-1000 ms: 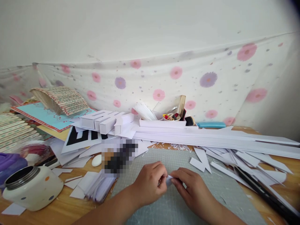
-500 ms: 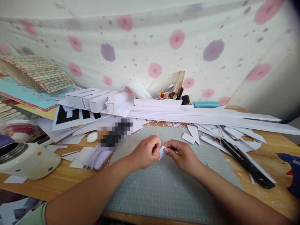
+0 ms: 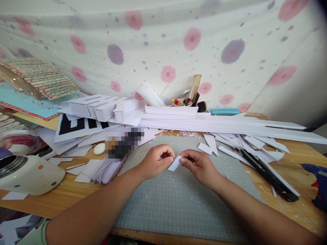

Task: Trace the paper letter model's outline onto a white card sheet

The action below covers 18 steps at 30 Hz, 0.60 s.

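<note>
While the right hand (image 3: 201, 167) pinches a flat white card strip (image 3: 174, 164) above the gridded grey cutting mat (image 3: 186, 204), the left hand (image 3: 155, 160) curls beside it, its grip unclear.

Your one view comes from the camera on your head, above the near edge of the table (image 3: 305, 154) and close to its middle. It faces forward across the table and tilts down, so your forearms (image 3: 127, 183) run away from it and your left hand (image 3: 158, 160) and right hand (image 3: 200, 166) sit near the centre, within close range. You see the cutting mat (image 3: 189, 214) from above at a slant, as far as the table's near edge. Beyond the far edge, the flowered sheet (image 3: 153, 51) fills the top. The lens takes in a wide span, cropping the jar (image 3: 33, 175) at the table's left and the glue gun (image 3: 319, 183) at its right.
</note>
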Tool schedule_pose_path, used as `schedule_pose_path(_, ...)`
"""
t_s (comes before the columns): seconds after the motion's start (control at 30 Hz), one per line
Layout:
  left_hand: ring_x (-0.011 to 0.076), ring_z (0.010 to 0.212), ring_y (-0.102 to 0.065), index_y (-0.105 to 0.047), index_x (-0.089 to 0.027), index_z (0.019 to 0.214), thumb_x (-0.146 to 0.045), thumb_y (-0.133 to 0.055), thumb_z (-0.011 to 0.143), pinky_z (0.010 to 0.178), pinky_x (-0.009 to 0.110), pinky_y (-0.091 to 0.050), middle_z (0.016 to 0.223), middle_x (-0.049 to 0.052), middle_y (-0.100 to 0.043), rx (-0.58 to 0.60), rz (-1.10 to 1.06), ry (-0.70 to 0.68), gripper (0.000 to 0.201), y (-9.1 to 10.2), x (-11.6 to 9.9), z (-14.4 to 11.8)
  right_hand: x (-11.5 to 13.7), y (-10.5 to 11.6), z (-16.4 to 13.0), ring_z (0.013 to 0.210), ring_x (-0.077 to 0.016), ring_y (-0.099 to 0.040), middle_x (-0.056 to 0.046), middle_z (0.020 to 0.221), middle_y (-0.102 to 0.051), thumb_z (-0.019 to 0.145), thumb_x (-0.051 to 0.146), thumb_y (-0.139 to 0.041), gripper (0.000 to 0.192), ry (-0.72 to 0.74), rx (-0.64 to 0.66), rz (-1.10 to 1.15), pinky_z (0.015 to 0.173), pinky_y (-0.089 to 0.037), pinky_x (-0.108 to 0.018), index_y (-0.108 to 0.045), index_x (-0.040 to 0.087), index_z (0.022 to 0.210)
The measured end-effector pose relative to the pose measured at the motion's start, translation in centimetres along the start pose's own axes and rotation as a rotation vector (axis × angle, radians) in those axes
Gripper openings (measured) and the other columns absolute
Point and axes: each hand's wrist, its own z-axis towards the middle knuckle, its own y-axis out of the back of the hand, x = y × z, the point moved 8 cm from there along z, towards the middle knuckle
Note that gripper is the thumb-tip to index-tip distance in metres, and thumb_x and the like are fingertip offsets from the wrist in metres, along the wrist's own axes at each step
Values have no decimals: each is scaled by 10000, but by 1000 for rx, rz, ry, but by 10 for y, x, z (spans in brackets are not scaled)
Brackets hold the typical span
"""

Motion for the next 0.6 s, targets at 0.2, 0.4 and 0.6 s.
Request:
schedule_pose_path(0.2,98,668,-532,-587,-173,704,-150,-518,758,643,220,-416,706,-25,-576,-43,97,-70,91,-1,-7,-2,0,1,0,683,-137,-560,-14,736,-639,870,277,-508,166,9,-12,-23,637,-429,-252,-635,183,821)
schedule_pose_path(0.4,88,615,-478,-513,-182,645,-77,-472,686,592,210,-361,645,-39,-517,-78,214,-151,121,-2,-12,-3,0,-2,-1,690,-145,-567,-21,749,-653,873,282,-511,170,6,3,-46,634,-429,-259,-640,183,824)
schedule_pose_path(0.6,99,595,-403,-426,-193,644,-67,-453,649,571,236,-282,627,-38,-445,-98,328,-231,128,-5,-19,-5,4,-7,-1,658,-127,-535,-8,715,-625,869,263,-510,156,23,28,-50,612,-410,-243,-624,176,808)
